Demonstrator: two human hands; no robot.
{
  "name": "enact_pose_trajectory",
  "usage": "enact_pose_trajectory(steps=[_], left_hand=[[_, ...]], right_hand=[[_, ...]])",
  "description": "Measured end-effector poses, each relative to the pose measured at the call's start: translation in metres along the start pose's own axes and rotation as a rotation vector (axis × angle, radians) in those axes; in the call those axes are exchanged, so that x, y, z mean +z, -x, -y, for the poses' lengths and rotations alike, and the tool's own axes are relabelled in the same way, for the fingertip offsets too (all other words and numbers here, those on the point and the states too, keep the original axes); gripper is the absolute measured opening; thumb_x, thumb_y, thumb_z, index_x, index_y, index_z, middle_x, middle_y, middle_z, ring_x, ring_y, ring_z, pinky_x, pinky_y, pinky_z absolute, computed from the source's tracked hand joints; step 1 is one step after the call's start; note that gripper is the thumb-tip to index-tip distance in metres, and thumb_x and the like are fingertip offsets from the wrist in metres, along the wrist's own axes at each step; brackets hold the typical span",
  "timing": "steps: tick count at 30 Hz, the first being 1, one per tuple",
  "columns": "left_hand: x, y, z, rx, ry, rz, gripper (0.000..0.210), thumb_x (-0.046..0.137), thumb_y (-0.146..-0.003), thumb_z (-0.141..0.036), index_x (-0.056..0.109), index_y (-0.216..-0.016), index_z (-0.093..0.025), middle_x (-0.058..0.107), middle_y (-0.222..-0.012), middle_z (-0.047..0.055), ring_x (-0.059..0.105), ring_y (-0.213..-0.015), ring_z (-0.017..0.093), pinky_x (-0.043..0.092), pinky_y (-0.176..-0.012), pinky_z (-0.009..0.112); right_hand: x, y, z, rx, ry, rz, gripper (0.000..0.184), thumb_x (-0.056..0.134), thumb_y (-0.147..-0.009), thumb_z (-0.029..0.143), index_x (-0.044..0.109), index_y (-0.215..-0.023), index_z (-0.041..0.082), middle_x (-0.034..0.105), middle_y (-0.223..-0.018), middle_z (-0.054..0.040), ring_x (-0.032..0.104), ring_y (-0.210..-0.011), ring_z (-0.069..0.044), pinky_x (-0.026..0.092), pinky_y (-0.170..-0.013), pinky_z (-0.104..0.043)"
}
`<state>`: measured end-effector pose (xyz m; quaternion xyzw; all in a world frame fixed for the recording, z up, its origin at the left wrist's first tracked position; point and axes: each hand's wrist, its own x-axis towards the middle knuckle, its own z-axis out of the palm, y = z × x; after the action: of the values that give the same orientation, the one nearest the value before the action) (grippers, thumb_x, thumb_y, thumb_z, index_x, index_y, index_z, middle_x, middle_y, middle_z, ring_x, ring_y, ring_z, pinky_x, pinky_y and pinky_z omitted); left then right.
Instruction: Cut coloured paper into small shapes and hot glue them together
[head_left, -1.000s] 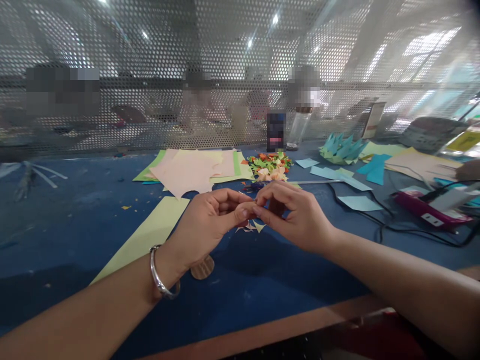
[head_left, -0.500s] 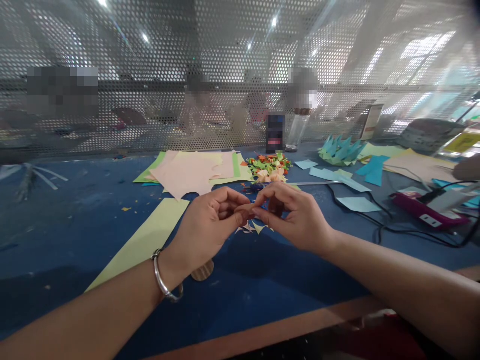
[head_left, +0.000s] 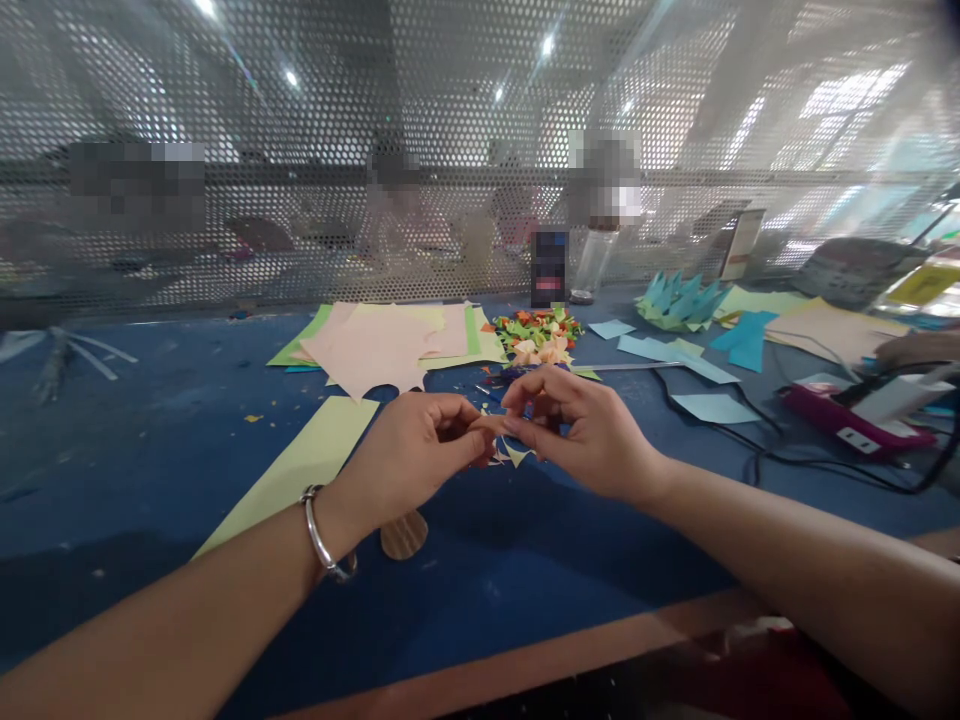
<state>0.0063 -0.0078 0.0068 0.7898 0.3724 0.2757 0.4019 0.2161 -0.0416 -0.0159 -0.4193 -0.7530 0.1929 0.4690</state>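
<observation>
Close together over the middle of the blue table, both hands pinch a small peach-coloured paper piece (head_left: 493, 424). My left hand (head_left: 405, 450) has its thumb and index finger closed on the piece's left end. From the other side, my right hand (head_left: 592, 432) grips it between thumb and fingertips. Fingers cover most of the piece, so its full shape is hidden. Pale paper scraps (head_left: 516, 455) lie on the table just below the fingertips. A brown ribbed disc (head_left: 403, 535) sits near my left wrist, and a long pale yellow paper strip (head_left: 289, 480) runs past my left forearm.
Pink and green paper sheets (head_left: 367, 345) lie behind my left hand. Small folded paper pieces (head_left: 536, 335) are heaped behind my right. A blue folded-paper form (head_left: 682, 300), a purple power strip (head_left: 855, 420) with black cables, and a glass bottle (head_left: 595, 265) stand farther back.
My left hand has lowered slightly, and its fingers have closed a little. More of the table behind the fingertips shows. The paper piece stays pinched between both hands.
</observation>
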Motion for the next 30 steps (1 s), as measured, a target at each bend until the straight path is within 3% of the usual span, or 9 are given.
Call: enact_pose_trajectory(steps=[6, 12, 17, 23, 30], left_hand=[[0.001, 0.003, -0.01, 0.114, -0.064, -0.123, 0.02, 0.066, -0.09, -0.035, 0.072, -0.078, -0.02, 0.071, -0.069, 0.001, 0.057, -0.059, 0.013, 0.04, -0.055, 0.023], [0.005, 0.006, -0.012, 0.182, -0.189, -0.141, 0.018, 0.063, -0.093, -0.035, 0.072, -0.084, -0.022, 0.072, -0.073, -0.001, 0.058, -0.061, 0.012, 0.041, -0.058, 0.023], [0.007, 0.008, -0.013, 0.233, -0.297, -0.15, 0.016, 0.063, -0.093, -0.034, 0.072, -0.087, -0.022, 0.071, -0.073, -0.001, 0.057, -0.061, 0.012, 0.039, -0.059, 0.023], [0.004, 0.007, -0.013, 0.204, -0.28, -0.201, 0.021, 0.067, -0.09, -0.037, 0.067, -0.076, -0.021, 0.066, -0.065, -0.002, 0.051, -0.055, 0.011, 0.037, -0.054, 0.023], [0.004, 0.004, -0.011, 0.173, -0.247, -0.23, 0.028, 0.067, -0.091, -0.043, 0.067, -0.076, -0.019, 0.066, -0.063, -0.003, 0.049, -0.054, 0.01, 0.037, -0.051, 0.023]], right_hand=[[-0.001, -0.002, 0.004, 0.029, 0.032, 0.076, 0.01, 0.066, -0.09, 0.027, 0.061, -0.094, 0.019, 0.063, -0.084, 0.0003, 0.051, -0.057, -0.007, 0.042, -0.052, -0.02], [0.0, -0.003, 0.008, -0.023, 0.089, 0.064, 0.003, 0.062, -0.086, 0.017, 0.061, -0.083, 0.017, 0.055, -0.071, 0.0036, 0.046, -0.056, -0.007, 0.038, -0.052, -0.021], [0.002, -0.003, 0.009, -0.053, 0.136, 0.03, 0.008, 0.061, -0.078, 0.014, 0.055, -0.074, 0.018, 0.05, -0.067, 0.005, 0.043, -0.057, -0.007, 0.035, -0.053, -0.021], [0.0, -0.004, 0.005, -0.015, 0.106, -0.013, 0.009, 0.058, -0.074, 0.01, 0.056, -0.076, 0.018, 0.048, -0.063, 0.0061, 0.042, -0.055, -0.007, 0.035, -0.051, -0.021], [-0.002, -0.002, 0.007, 0.067, 0.056, -0.001, 0.008, 0.065, -0.082, 0.022, 0.06, -0.086, 0.017, 0.055, -0.071, 0.0034, 0.049, -0.054, -0.008, 0.041, -0.05, -0.022]])
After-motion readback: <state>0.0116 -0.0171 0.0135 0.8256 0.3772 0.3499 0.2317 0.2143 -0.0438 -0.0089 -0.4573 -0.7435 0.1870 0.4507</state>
